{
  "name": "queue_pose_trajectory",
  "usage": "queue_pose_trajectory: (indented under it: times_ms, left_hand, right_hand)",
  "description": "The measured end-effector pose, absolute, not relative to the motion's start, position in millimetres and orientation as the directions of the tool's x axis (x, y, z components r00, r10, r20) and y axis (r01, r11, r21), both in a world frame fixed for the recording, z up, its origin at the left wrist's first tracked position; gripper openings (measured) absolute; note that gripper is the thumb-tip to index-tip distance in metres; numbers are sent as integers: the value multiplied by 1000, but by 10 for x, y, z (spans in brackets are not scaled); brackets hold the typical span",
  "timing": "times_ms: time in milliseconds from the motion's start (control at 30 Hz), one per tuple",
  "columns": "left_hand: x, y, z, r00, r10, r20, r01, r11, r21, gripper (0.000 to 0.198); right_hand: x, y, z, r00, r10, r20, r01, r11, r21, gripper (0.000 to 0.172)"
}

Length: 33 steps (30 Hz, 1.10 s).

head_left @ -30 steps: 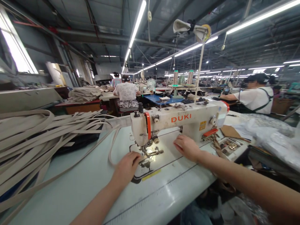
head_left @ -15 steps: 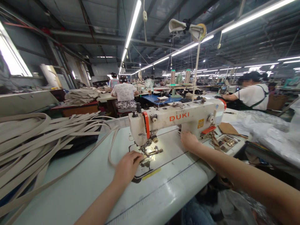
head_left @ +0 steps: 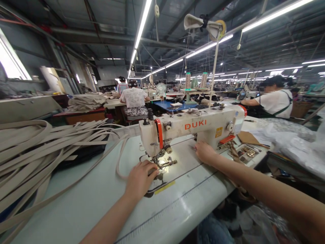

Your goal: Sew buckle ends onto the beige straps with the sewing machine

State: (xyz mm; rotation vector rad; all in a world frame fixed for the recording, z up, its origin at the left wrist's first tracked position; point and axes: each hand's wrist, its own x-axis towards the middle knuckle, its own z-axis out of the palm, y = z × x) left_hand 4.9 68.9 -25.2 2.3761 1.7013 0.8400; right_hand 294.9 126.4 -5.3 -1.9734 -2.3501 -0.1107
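Beige webbing strap (head_left: pixel 120 158), one narrow length, looped on the pale green table (head_left: pixel 78 203) behind the left hand (head_left: pixel 140 178) and leading toward it; the end under the fingertips is largely hidden.

Left hand: at the needle end of the white sewing machine (head_left: pixel 175 130), fingers close together and bent, thumb near the forefinger. They seem to rest on the strap; whether they pinch it or only press it down cannot be told.

Right hand: under the machine's arm, near its upright column, fingers curled in together. Something thin shows at the fingertips, too small to identify; the grip itself cannot be made out.

Handling, by judgement: light, fairly soft, bending readily along its length yet firm enough across its width to lie flat; woven, so probably not slippery, and hardly fragile. Loose length likely to twist or drag. Best hold: both edges between thumb and forefinger, close to the working end but clear of the needle, tail left slack.

Further stock: strap pile (head_left: pixel 38 145), left side of the table, tangled, probably weighty as a bundle
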Motion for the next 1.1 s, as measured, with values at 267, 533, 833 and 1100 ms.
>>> queue_pose_trajectory:
  times_ms: [267, 533, 833, 1100]
  left_hand:
    - [39, 686, -232, 167, 918, 359, 842, -322, 434, 16]
    - [11, 677, -187, 84, 953, 291, 820, -232, 523, 19]
    - [-3, 683, -163, 31, 969, 245, 786, -175, 592, 17]
    - [-9, 705, -181, 23, 977, 212, 761, -155, 630, 21]
  right_hand:
    - [2911, 1197, -73, -181, 972, 151, 983, 181, 15, 27]
    - [3014, 1282, -18, -118, 993, 26, 993, 118, -2, 30]
    - [2782, 901, 149, -396, 916, -56, 915, 389, -105, 21]
    - [2162, 673, 73, -659, 742, 119, 745, 666, -24, 34]
